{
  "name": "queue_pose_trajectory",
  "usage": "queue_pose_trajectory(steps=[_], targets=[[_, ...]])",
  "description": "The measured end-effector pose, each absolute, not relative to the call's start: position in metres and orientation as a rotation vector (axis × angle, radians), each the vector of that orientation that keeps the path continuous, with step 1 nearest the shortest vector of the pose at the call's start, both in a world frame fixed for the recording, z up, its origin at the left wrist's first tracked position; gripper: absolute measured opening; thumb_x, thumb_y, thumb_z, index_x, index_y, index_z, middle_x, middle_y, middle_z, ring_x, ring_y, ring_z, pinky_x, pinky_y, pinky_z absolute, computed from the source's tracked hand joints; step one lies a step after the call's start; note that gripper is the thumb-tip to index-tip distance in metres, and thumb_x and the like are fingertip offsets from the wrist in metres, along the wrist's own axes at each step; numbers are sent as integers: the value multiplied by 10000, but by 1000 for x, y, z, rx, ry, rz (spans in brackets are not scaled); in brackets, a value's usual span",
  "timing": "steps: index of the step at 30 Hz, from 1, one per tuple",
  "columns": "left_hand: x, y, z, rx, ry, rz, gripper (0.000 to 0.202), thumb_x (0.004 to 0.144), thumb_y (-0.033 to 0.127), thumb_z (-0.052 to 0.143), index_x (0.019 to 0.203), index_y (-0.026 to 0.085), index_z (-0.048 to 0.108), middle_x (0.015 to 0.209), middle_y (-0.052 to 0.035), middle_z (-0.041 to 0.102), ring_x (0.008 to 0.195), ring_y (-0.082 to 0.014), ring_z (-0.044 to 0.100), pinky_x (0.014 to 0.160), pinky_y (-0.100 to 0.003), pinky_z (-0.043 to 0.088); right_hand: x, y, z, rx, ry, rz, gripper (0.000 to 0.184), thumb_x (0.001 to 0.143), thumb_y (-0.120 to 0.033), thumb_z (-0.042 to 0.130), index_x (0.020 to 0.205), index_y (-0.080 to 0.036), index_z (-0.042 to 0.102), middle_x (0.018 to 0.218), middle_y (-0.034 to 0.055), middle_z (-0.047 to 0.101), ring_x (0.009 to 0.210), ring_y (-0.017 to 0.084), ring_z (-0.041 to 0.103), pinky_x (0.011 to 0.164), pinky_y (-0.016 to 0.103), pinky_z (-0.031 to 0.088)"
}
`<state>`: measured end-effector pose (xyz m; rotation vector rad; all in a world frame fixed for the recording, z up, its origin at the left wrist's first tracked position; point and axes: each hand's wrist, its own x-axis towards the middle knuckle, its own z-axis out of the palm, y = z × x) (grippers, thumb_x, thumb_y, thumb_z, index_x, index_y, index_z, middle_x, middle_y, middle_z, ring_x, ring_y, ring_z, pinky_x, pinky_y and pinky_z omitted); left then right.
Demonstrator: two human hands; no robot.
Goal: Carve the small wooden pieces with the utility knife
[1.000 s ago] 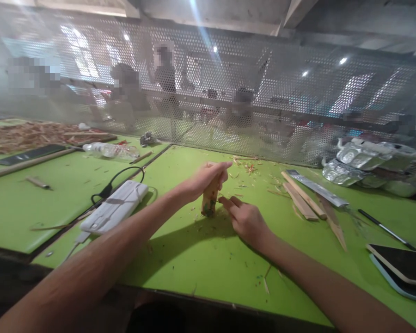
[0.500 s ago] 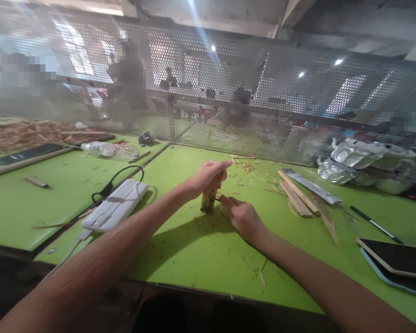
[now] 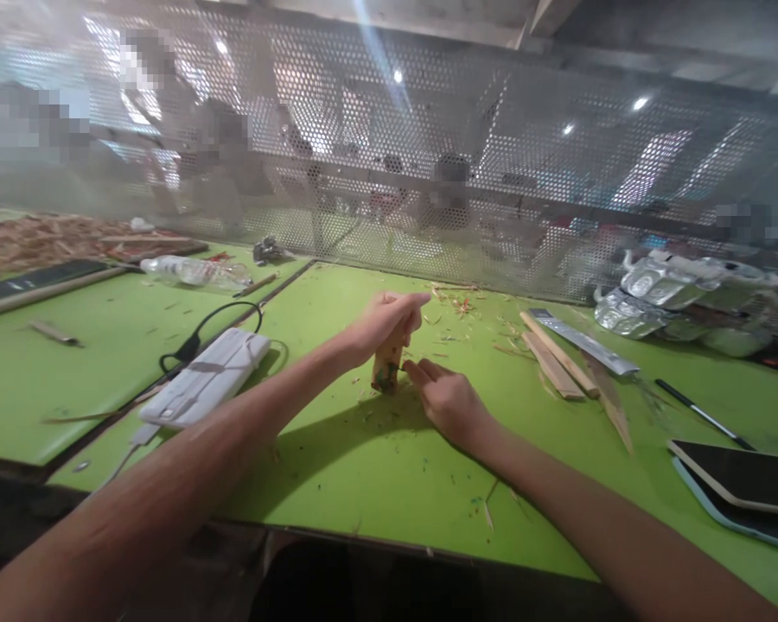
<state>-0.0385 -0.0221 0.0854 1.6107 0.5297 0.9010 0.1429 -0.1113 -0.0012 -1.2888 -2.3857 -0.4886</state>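
My left hand point(image 3: 394, 320) is closed around the upper part of a short wooden piece point(image 3: 385, 367), which stands nearly upright on the green table. Green and dark marks show near the wood's lower end. Beside it, my right hand point(image 3: 450, 399) is closed, its fingertips pinching a thin dark-tipped tool whose end meets the marked side of the wood. Most of that tool is hidden in my fingers, so I cannot tell its kind. Small shavings and coloured crumbs lie around the wood's base.
On the left lie a white power bank point(image 3: 207, 378) with a cable and a plastic bottle point(image 3: 198, 272). To the right are wooden strips point(image 3: 554, 367), a metal ruler point(image 3: 587, 341), a pen point(image 3: 704, 415) and a phone point(image 3: 739, 475). Silvery packages point(image 3: 674, 298) sit by the perforated screen point(image 3: 415, 199).
Both hands keep their holds on the wooden piece and the thin tool, with hardly any movement. The view has shifted slightly. Behind the screen, a person's position has changed.
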Motion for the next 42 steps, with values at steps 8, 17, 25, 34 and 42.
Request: queue_pose_trajectory(steps=[8, 17, 25, 34, 42], targets=[[-40, -23, 87, 1635, 520, 900, 519, 932, 559, 655, 550, 218, 574, 539, 27, 515, 493, -97, 504, 557, -258, 473, 142, -112, 0, -1365, -2448, -461, 445, 973, -40, 560, 1386, -118, 705, 1104, 116, 817, 885, 191, 759, 725, 262, 577], [-34, -34, 91, 1617, 642, 1002, 518, 905, 554, 676, 530, 217, 552, 517, 30, 509, 483, -89, 476, 538, -251, 463, 129, -122, 10, -1454, -2440, -558, 378, 945, -98, 589, 1295, -140, 725, 1054, 101, 818, 694, 172, 698, 551, 269, 429], [-31, -37, 94, 1617, 654, 1000, 544, 907, 563, 699, 519, 217, 539, 528, 23, 532, 483, -88, 467, 539, -260, 452, 122, -124, 5, -1428, -2324, -722, 246, 1012, -88, 508, 1075, -123, 743, 788, 75, 737, 521, 129, 545, 488, 274, 277], [-33, -33, 90, 1582, 651, 1022, 501, 889, 552, 698, 541, 219, 560, 527, 27, 524, 488, -95, 491, 536, -259, 458, 116, -129, 14, -1499, -2376, -809, 333, 920, -26, 558, 1153, -91, 787, 771, 94, 766, 481, 130, 567, 465, 270, 274], [-32, -33, 88, 1583, 627, 1024, 502, 903, 539, 656, 528, 221, 553, 506, 30, 513, 473, -90, 482, 527, -249, 446, 111, -138, 20, -1591, -2455, -811, 460, 903, -21, 575, 1320, -79, 760, 854, 138, 805, 530, 189, 665, 436, 287, 399]])
